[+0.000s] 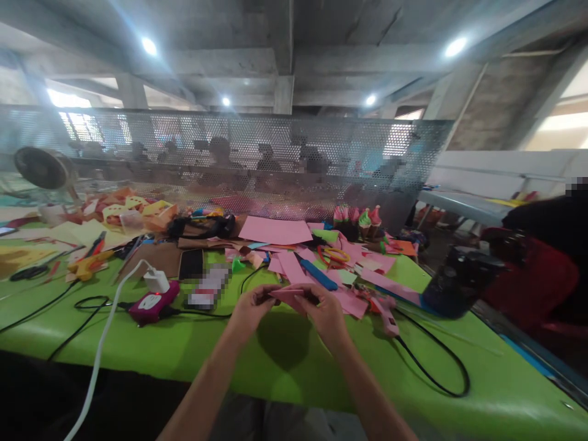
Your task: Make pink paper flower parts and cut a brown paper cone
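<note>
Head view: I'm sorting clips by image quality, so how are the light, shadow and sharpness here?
Head view: ceiling lamps flare; a dark shadow sits on the green table under the left hand and right hand holding pink paper; edges bend, the far background is soft.

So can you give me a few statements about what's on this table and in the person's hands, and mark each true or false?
1. Both hands hold a folded pink paper between them. True.
2. The table is covered in red. False: its cover is bright green.
3. A blue marker lies among pink sheets beyond the hands. True.
4. The left hand rests on the scissors. False: it grips the pink paper, as does the right hand.
5. A magenta device lies left of the hands, with cables plugged in. True.
</note>
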`<state>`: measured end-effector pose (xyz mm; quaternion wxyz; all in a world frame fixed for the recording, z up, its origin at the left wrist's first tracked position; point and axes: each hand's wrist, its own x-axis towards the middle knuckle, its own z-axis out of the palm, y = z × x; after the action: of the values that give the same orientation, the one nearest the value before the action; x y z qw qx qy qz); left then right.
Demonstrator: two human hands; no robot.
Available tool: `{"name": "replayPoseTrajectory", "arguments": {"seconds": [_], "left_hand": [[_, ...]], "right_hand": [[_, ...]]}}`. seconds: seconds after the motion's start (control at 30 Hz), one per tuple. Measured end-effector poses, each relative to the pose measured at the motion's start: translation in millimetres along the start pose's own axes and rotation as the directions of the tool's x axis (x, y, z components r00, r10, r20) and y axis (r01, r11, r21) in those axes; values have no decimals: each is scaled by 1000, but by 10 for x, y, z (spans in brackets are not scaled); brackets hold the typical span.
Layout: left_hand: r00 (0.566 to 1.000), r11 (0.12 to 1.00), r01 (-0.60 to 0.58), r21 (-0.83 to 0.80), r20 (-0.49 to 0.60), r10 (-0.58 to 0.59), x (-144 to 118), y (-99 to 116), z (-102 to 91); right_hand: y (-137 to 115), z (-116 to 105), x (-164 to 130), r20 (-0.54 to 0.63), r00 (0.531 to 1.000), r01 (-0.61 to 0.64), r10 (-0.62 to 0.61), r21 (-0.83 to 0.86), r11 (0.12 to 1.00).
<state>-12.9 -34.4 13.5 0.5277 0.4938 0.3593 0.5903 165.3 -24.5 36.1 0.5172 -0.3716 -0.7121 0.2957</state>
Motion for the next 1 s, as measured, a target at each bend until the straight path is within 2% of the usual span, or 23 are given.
{"name": "replayPoseTrajectory", "arguments": {"seconds": [0.23, 0.7, 1.0], "left_hand": [[1000, 998, -19, 53, 7, 18, -8, -62, -69], [999, 985, -52, 161, 23, 49, -49, -12, -63], [1000, 994, -30, 104, 9, 29, -59, 8, -28]], "right_hand": [[-29, -8, 15, 91, 995, 37, -33, -45, 998], [3, 4, 13, 71, 997, 45, -38, -103, 994], [6, 30, -3, 44, 999, 18, -12, -148, 989]]}}
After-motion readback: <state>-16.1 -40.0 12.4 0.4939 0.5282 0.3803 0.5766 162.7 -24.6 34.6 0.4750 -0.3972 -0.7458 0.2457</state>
